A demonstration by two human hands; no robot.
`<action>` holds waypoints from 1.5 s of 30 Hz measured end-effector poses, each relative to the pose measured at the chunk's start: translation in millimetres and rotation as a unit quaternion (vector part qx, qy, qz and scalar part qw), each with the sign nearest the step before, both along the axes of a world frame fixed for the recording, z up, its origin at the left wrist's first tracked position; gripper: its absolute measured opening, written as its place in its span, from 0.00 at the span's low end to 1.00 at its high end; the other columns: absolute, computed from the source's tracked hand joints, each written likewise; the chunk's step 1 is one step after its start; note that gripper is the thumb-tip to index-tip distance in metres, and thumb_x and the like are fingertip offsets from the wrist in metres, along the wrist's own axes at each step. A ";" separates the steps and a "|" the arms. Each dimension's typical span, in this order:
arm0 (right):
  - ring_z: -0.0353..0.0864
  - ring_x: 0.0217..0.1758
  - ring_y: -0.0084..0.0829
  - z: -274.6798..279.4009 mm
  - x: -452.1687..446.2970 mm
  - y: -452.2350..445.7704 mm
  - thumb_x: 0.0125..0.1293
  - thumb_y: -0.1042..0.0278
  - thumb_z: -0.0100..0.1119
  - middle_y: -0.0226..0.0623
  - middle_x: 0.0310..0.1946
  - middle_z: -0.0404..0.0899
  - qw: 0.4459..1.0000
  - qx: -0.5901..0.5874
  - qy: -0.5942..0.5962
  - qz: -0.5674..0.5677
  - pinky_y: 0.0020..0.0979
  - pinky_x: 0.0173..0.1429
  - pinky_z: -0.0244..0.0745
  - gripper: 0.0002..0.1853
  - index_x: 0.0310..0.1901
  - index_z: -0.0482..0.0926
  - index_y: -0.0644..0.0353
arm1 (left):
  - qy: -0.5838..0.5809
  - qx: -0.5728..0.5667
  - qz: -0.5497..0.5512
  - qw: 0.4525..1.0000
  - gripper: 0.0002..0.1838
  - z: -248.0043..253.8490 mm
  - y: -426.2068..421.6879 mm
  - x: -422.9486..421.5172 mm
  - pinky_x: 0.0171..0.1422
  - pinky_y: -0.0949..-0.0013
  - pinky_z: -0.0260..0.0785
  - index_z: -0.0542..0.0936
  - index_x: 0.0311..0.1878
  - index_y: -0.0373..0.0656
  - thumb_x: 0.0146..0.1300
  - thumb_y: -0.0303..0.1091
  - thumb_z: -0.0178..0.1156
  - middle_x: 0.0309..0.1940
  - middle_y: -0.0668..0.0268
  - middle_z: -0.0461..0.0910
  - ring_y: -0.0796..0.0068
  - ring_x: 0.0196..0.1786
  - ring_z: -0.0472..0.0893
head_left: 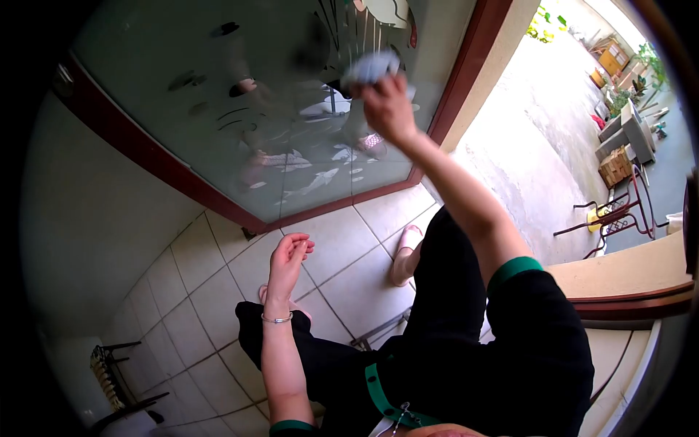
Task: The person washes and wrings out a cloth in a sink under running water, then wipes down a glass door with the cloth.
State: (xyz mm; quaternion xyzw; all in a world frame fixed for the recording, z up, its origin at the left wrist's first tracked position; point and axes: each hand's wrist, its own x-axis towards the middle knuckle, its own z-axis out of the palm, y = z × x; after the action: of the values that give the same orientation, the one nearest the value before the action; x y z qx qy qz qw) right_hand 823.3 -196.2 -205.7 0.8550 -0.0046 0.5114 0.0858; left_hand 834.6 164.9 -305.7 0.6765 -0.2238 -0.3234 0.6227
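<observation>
Two black trouser legs fill the near view, mostly hiding a grey metal frame beneath. The left hand, a bracelet at its wrist, hangs above the floor tiles, fingers loosely bent and close together; its forearm partly covers one pink shoe. Further off, the right hand has its fingers closed on a pale cloth — blurred, fingertips hard to make out — at the upper part of a fish-patterned glass door. Whether the cloth touches the pane I cannot tell. Reflections muddle the pattern; the top edge is cut off. Beyond, outdoors, stands a metal chair, its far side cropped by the dark lens border.
</observation>
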 end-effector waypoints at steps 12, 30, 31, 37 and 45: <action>0.75 0.38 0.44 148.9 -7.2 -32.0 0.52 0.82 0.57 0.43 0.32 0.72 0.983 0.113 -0.130 0.063 0.39 0.40 0.72 0.09 0.34 0.77 0.58 | -0.003 0.003 -0.009 1.000 0.08 -10.7 6.6 -0.8 0.46 0.76 0.70 0.75 0.49 0.40 0.71 0.30 0.51 0.40 0.66 0.81 0.78 0.42 0.80; 0.72 0.54 0.44 167.6 -24.7 -63.6 0.37 0.64 0.74 0.37 0.49 0.73 0.960 -0.266 0.049 0.077 0.44 0.59 0.71 0.32 0.49 0.74 0.50 | -0.008 -0.007 0.003 1.000 0.08 -27.2 11.2 5.4 0.44 0.76 0.69 0.76 0.48 0.40 0.70 0.31 0.54 0.39 0.66 0.82 0.78 0.41 0.81; 0.74 0.53 0.43 179.9 -27.9 -83.2 0.38 0.65 0.73 0.38 0.49 0.73 0.966 -0.243 0.067 0.057 0.43 0.58 0.72 0.29 0.47 0.74 0.51 | -0.001 0.003 0.006 1.000 0.08 -27.0 11.6 4.9 0.44 0.76 0.69 0.76 0.48 0.41 0.70 0.31 0.54 0.39 0.66 0.82 0.78 0.41 0.81; 0.72 0.50 0.51 278.8 -30.4 -73.8 0.54 0.65 0.64 0.47 0.47 0.75 0.928 0.068 -0.353 -0.100 0.45 0.56 0.67 0.25 0.54 0.69 0.56 | -0.008 0.000 0.007 1.000 0.09 -30.3 15.0 4.9 0.46 0.73 0.72 0.75 0.48 0.39 0.70 0.32 0.54 0.39 0.64 0.82 0.75 0.42 0.81; 0.73 0.46 0.37 175.0 20.6 30.8 0.56 0.68 0.57 0.31 0.45 0.74 0.931 -0.271 0.181 0.167 0.34 0.46 0.76 0.13 0.43 0.79 0.43 | -0.004 0.015 0.025 1.000 0.08 -42.7 13.1 5.9 0.45 0.74 0.72 0.75 0.48 0.42 0.70 0.32 0.53 0.39 0.64 0.82 0.75 0.41 0.82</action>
State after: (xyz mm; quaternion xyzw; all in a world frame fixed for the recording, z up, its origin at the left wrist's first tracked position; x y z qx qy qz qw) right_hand 844.0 -165.4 -30.7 0.8655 0.2926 0.3370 0.2274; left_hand 840.5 178.0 -348.3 0.6922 -0.2044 -0.3084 0.6196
